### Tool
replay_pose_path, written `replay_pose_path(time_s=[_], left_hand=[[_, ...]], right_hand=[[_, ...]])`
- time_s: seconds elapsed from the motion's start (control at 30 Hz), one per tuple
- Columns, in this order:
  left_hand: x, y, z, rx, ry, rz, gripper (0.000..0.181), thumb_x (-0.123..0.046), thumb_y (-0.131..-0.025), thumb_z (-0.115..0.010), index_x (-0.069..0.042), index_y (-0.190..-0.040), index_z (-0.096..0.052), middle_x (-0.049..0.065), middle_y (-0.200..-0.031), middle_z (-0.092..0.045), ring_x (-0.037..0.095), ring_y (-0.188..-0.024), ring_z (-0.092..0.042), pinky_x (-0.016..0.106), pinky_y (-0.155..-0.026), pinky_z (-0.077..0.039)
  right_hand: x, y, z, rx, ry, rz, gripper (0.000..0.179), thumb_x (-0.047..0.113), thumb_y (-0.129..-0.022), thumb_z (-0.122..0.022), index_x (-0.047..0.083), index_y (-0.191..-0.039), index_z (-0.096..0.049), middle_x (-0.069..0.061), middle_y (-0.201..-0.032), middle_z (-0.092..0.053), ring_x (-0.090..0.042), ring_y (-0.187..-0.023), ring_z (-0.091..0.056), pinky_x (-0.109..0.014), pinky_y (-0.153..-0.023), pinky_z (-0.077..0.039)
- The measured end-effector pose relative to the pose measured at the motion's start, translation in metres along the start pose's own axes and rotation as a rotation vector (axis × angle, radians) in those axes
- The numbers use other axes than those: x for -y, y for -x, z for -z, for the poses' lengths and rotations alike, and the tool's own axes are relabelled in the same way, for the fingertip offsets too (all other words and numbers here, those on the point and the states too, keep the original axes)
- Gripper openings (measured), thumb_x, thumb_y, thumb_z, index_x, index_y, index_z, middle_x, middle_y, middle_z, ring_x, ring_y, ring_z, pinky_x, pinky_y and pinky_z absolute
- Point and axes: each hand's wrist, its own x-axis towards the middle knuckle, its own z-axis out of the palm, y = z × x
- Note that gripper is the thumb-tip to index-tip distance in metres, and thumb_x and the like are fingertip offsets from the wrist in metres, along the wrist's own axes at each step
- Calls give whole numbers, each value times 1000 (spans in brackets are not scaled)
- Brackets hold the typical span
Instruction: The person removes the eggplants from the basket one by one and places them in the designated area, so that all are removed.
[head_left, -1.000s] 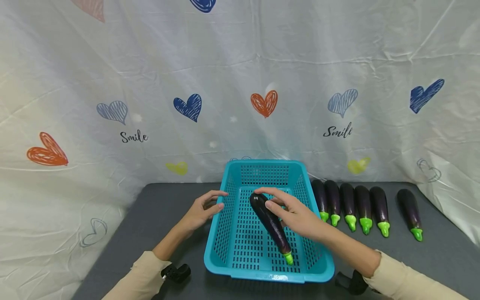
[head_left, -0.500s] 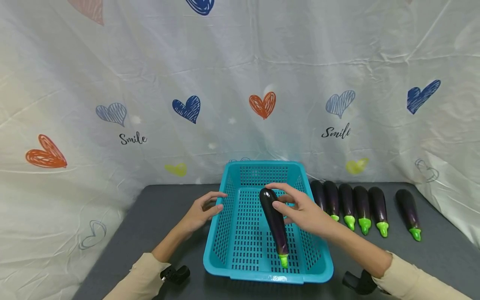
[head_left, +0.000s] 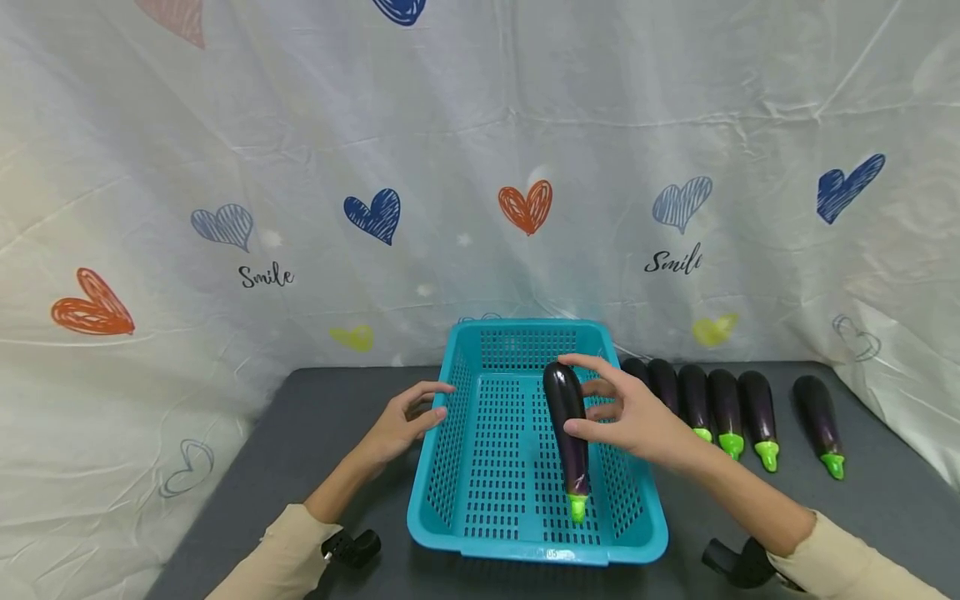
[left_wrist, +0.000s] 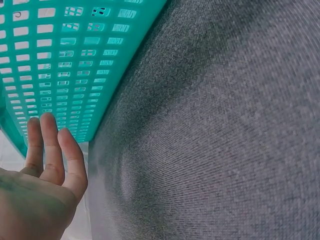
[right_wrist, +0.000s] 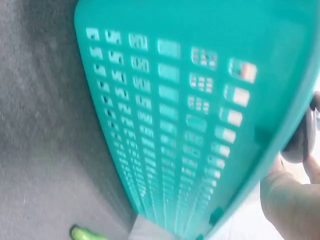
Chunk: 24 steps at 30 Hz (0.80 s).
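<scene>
A glossy dark purple eggplant [head_left: 567,425] with a bright green stem hangs over the right half of a turquoise perforated basket [head_left: 525,552], stem toward me. My right hand [head_left: 637,417] grips it from the right between thumb and fingers. In the right wrist view, part of the held eggplant [right_wrist: 301,142] shows past the basket's rim beside the hand [right_wrist: 290,205]. At the basket's left side, my left hand [head_left: 405,421] touches the rim with thumb and index finger. The left wrist view has several relaxed fingers [left_wrist: 52,152] close by the outer wall [left_wrist: 75,65].
Several more eggplants [head_left: 725,408] lie in a row right of the basket, stems toward me, with one eggplant [head_left: 819,421] apart at the far right. The grey table [head_left: 345,492] meets a white curtain [head_left: 450,125] printed with hearts behind the basket.
My right hand has moved the eggplant to the right above the basket, and its tilt has become more nearly straight toward me. The left hand stays at the rim.
</scene>
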Motion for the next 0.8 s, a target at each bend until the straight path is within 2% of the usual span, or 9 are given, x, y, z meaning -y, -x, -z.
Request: replay_pose_path(time_s=[0.07, 0.3, 0.4, 0.6, 0.8], left_hand=[[0, 0, 0, 2, -1, 0, 38, -23, -106, -59, -20, -144, -56, 14, -143, -51, 38, -117, -52, 47, -75, -44], [0, -1, -1, 7, 8, -5, 38, -21, -106, -59, -19, -144, -56, 14, -141, -53, 37, -113, -52, 48, -74, -44], [1, -2, -1, 14, 16, -16, 38, -20, -106, -58, -18, -144, -56, 14, -142, -52, 39, -113, -50, 47, -72, -44], [1, -3, -1, 14, 19, -28, 38, -20, -106, -58, -17, -144, -56, 14, -139, -54, 37, -103, -52, 50, -70, -44], [2, -2, 0, 10, 21, -27, 38, -19, -106, -58, -16, -144, -56, 15, -136, -55, 33, -96, -53, 45, -69, -43]], right_hand=[[-1, 2, 6, -14, 4, 4, 74, 19, -93, -78, 29, -156, -40, -14, -145, -46, -33, -107, -65, -44, -79, -56], [-5, 8, 27, -29, -112, -3, 75, 8, -95, -73, 21, -158, -35, -25, -130, -56, -35, -102, -70, -51, -75, -58], [-6, 13, 35, -44, -98, -19, 75, 8, -96, -73, 21, -159, -34, -28, -133, -54, -32, -105, -69, -47, -76, -58], [-5, 23, 48, -74, -48, -25, 74, 9, -97, -72, 20, -159, -34, -31, -148, -41, -33, -114, -66, -44, -77, -58], [-3, 31, 56, -91, -6, -33, 73, 10, -96, -73, 22, -158, -36, -30, -147, -42, -36, -116, -64, -43, -77, -58]])
